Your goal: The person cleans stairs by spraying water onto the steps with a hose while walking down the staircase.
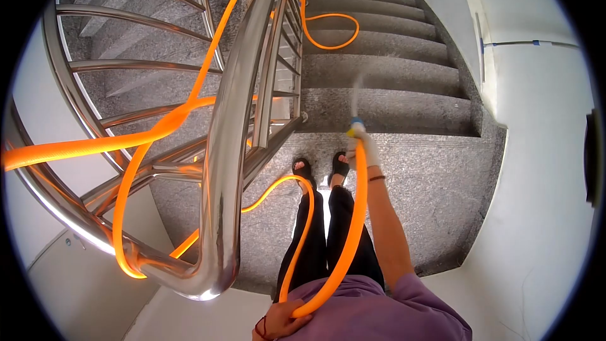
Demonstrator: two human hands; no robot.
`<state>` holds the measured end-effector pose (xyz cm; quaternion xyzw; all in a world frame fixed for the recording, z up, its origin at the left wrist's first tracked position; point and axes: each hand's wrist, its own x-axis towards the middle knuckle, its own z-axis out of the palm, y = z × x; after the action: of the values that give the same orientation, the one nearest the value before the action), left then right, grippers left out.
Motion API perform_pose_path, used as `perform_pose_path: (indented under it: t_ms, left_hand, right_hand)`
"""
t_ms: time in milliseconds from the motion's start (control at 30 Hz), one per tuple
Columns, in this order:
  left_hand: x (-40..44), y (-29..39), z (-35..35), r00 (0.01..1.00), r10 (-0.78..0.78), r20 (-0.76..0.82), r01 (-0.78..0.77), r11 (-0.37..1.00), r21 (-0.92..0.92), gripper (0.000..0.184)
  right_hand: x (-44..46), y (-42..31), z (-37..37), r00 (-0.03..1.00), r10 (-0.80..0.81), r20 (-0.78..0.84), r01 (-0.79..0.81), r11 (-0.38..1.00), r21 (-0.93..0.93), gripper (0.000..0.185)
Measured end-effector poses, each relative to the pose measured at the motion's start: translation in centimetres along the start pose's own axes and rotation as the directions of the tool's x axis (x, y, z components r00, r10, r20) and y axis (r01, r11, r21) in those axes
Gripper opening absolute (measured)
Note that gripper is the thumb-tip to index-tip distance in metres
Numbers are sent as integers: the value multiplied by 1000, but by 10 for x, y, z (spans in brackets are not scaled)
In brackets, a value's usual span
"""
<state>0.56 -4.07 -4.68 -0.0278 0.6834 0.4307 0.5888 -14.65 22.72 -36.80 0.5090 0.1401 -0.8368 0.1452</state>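
My right hand (361, 146), in a whitish glove, is closed around the spray nozzle (356, 124) of an orange hose (353, 227). The nozzle has a blue and yellow tip, and a thin stream of water (358, 91) leaves it toward the steps ahead. Low in front of my purple shirt, my left hand (283, 319) is wrapped around the same hose, which bends there in a loop. From that bend one length rises to the nozzle and another runs past my legs toward the railing.
A shiny steel railing (227, 132) curves along the left, with more hose draped over and wound around it. Speckled stone stairs (385, 72) start just past my sandalled feet. A hose loop (356, 25) lies on the steps. A white wall (543, 151) bounds the right.
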Motion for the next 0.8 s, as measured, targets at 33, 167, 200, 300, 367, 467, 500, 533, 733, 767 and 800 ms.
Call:
perform_pose_path:
  t_ms: [33, 167, 200, 300, 367, 467, 500, 533, 733, 767, 800]
  left_hand:
    - [-2, 6, 1, 1000, 1, 12, -1, 1000, -13, 30]
    - [-1, 13, 2, 1000, 5, 27, -3, 998, -61, 32]
    - [-2, 14, 0, 1000, 2, 26, -1, 998, -60, 32]
    - [-4, 11, -4, 999, -43, -20, 41, 995, -91, 33]
    - [-5, -16, -3, 1000, -11, -29, 10, 999, -36, 35]
    - [-8, -21, -5, 1000, -18, -23, 18, 1000, -9, 32]
    - [-9, -22, -5, 1000, -18, -22, 18, 1000, -9, 32]
    - [-12, -22, -3, 1000, -4, 10, 3, 999, 34, 31]
    - [-17, 10, 0, 997, 23, -72, -27, 998, -58, 30]
    - [-19, 9, 0, 995, 17, -94, -23, 998, -63, 30]
    - [-20, 1, 1, 996, 11, -93, -16, 998, -60, 30]
  right_hand:
    - [3, 8, 7, 983, 141, 117, -144, 989, 25, 15]
    - [4, 28, 31, 982, 171, 84, -177, 981, 77, 15]
    - [10, 27, 27, 991, 108, 75, -113, 991, 72, 15]
    - [6, 12, 15, 999, -2, 54, -2, 998, 60, 14]
    - [-4, 0, 10, 987, -144, -68, 151, 982, 118, 17]
    - [-20, -2, 10, 992, -112, -53, 115, 992, 58, 18]
    - [-22, -1, 10, 996, -89, -26, 90, 995, 44, 18]
    - [-14, 6, 6, 999, 31, 42, -35, 994, 101, 17]
    - [1, 79, 23, 928, 335, 161, -363, 913, 189, 14]
    - [8, 88, 17, 926, 339, 164, -367, 910, 194, 14]
    - [16, 97, 9, 938, 317, 141, -338, 925, 175, 13]
